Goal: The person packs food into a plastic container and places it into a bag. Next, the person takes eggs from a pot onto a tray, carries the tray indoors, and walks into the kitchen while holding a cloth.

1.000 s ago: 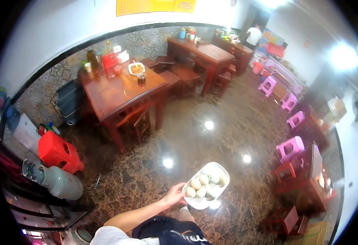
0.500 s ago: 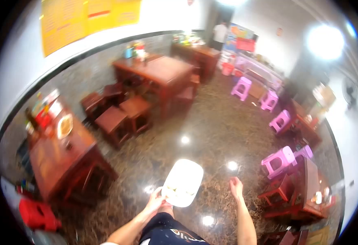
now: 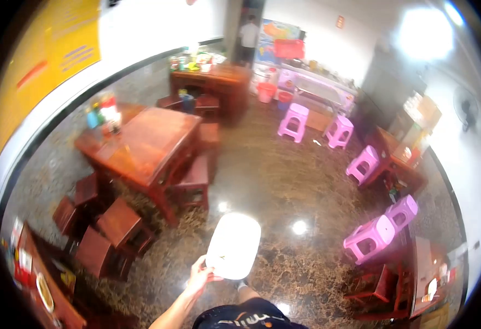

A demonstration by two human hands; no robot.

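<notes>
A white tray [image 3: 233, 245] with rounded corners is held out in front of my body, low in the middle of the view. My left hand [image 3: 201, 276] grips its lower left edge, fingers closed on the rim. Glare washes out the inside of the tray, so its contents cannot be made out. My right hand is out of the frame. Below the tray are a dark garment with white lettering [image 3: 249, 319] and part of my leg.
Wooden tables [image 3: 147, 137] with stools [image 3: 121, 223] stand at the left. Pink plastic stools [image 3: 369, 238] line the right side, near another table [image 3: 429, 268]. A person [image 3: 248, 35] stands at the back by a doorway, near a red bucket [image 3: 266, 92].
The view has turned right and moved along the room. The several eggs seen in the tray earlier are now lost in glare. My right hand came into view, then left it.
</notes>
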